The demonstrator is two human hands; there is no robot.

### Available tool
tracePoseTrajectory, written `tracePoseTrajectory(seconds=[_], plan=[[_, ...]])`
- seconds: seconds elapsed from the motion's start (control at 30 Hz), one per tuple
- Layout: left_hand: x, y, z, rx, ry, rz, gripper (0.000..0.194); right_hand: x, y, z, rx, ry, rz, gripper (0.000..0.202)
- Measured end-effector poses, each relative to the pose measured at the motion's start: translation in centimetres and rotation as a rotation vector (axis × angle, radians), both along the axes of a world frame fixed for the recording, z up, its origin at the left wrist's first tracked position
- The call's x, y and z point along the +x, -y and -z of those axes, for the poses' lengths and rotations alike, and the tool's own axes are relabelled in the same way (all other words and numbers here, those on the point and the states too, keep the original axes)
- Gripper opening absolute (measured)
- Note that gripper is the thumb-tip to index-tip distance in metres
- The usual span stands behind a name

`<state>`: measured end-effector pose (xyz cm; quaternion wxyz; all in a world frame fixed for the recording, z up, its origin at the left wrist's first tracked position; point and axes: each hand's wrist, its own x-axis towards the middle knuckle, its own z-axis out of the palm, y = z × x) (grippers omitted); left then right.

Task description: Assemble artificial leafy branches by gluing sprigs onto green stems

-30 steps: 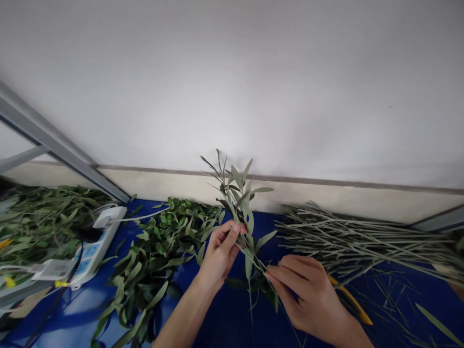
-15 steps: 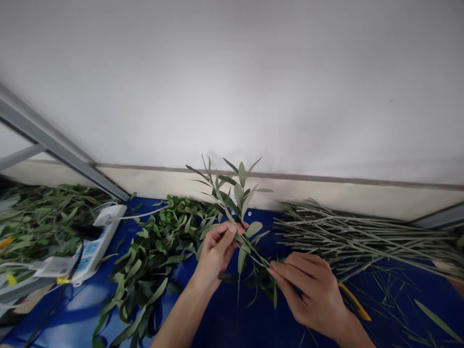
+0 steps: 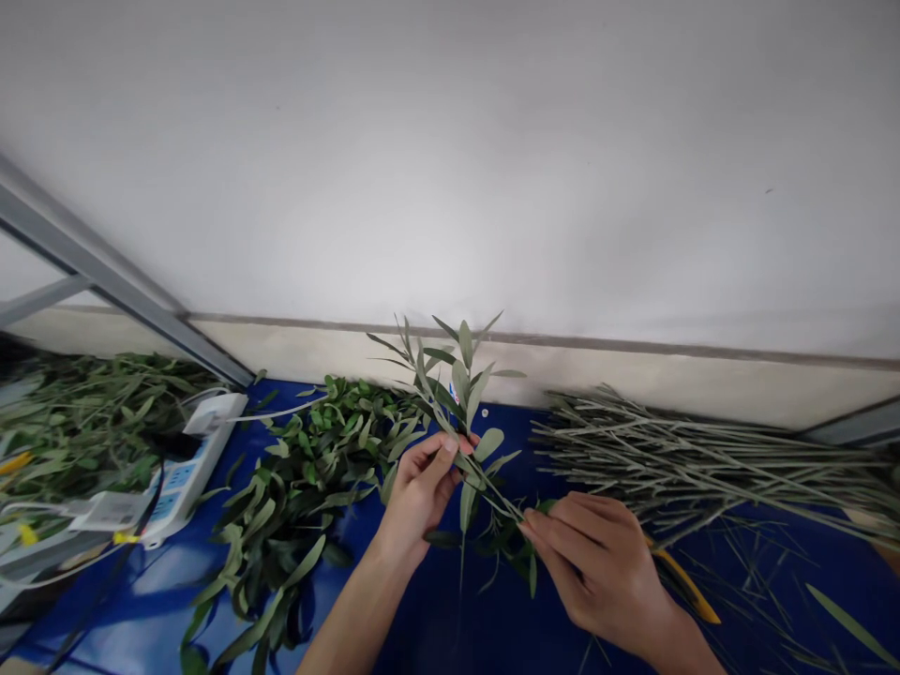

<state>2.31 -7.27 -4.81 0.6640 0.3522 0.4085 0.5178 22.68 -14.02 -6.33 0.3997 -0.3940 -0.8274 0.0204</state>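
Between both hands is a bunch of leafy sprigs [image 3: 460, 380], grey-green with long narrow leaves, its tips pointing up and away. My left hand [image 3: 426, 483] pinches the stems below the upper leaves, thumb on top. Lower and to the right, my right hand [image 3: 601, 553] pinches the thin stem ends between thumb and fingers. More leafy sprigs [image 3: 502, 539] lie on the blue tabletop [image 3: 450, 609] under the hands. To the left of my left hand spreads a heap of green sprigs [image 3: 302, 469].
Bare stems [image 3: 675, 450] are piled at the right, with a yellow-handled tool [image 3: 685, 583] partly hidden behind my right hand. A white power strip [image 3: 193, 469] with plugs and cables lies left, beside another leafy pile [image 3: 98, 403]. A wall [image 3: 492, 187] and metal frame [image 3: 127, 272] bound the table.
Both hands keep their grip on the sprigs and barely move. The leafy tips have dipped slightly.
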Motion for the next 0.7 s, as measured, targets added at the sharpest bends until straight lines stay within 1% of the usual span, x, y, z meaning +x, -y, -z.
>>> tracePoseTrajectory(seconds=[0.27, 0.47, 0.53, 0.7], plan=[[-0.3, -0.2, 0.8, -0.007, -0.019, -0.022, 0.038, 0.2, -0.1, 0.3, -0.01, 0.029, -0.045, 0.011], [-0.9, -0.4, 1.0, 0.004, -0.043, -0.058, 0.037, 0.6, 0.3, 0.6, -0.067, -0.1, -0.046, 0.016], [-0.9, -0.2, 1.0, 0.007, -0.064, -0.055, 0.037, 0.9, 0.3, 0.5, -0.142, -0.14, -0.032, 0.017], [-0.7, 0.4, 1.2, -0.005, -0.153, 0.01, 0.033, 1.1, -0.7, 0.2, -0.477, -0.283, 0.07, 0.011]])
